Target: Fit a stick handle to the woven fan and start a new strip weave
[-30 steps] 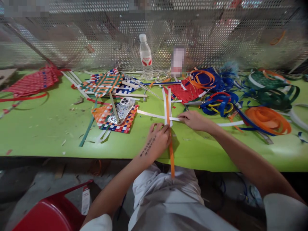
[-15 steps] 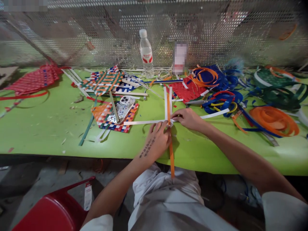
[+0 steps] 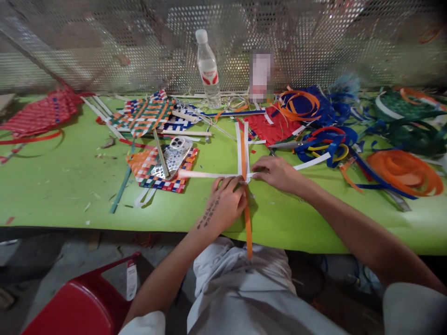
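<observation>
A long white strip (image 3: 209,175) runs crosswise over the green table, with its right end raised. It crosses an orange strip (image 3: 247,223) and a folded white strip (image 3: 239,153) whose two legs point away from me. My left hand (image 3: 228,202) is closed at the crossing, its fingertips pressing the strips together from the near left. Just to the right, my right hand (image 3: 275,173) pinches the crosswise white strip between thumb and fingers. The orange strip's near end hangs over the table edge by my lap. My fingers partly hide the crossing.
Left of the strips, a phone (image 3: 178,156) lies on a woven checked piece (image 3: 139,170). A water bottle (image 3: 209,70) stands near the perforated metal panel (image 3: 139,42). Scissors (image 3: 286,145) and coiled strips (image 3: 405,172) lie right. A red stool (image 3: 77,302) stands below.
The head view has shifted slightly. Both hands remain at the crossing, my right hand pinching the white strip just right of it; the strips' arrangement looks nearly the same.
</observation>
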Demonstrator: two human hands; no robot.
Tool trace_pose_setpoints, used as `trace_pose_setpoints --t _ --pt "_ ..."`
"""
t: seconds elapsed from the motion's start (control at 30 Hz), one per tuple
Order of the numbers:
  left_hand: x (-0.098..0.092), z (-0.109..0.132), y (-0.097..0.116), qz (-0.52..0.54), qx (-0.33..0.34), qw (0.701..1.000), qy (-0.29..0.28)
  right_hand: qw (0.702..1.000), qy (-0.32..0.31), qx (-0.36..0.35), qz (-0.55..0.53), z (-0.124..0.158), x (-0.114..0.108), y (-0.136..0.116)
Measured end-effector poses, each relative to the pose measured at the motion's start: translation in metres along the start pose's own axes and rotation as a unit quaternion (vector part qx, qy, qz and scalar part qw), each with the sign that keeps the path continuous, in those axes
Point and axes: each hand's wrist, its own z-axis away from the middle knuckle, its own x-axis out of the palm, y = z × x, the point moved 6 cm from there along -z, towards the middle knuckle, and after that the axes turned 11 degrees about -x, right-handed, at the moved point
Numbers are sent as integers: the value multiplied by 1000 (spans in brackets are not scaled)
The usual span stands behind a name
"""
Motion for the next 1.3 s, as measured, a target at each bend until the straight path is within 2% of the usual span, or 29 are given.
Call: trace_pose_setpoints --t 0.13,0.4,0.83,1.3 --pt "-2 0 1 5 -8 1000 -7 999 -11 -17 29 5 1 1" --pt "-1 0 -1 4 -6 1000 -16 1000 -5 -13 3 5 8 1" --pt "-1 3 -2 24 -9 1000 -2 999 -2 -35 8 8 12 -4" --pt "-2 4 -1 25 -13 1000 4 1000 14 -22 14 12 12 -5"
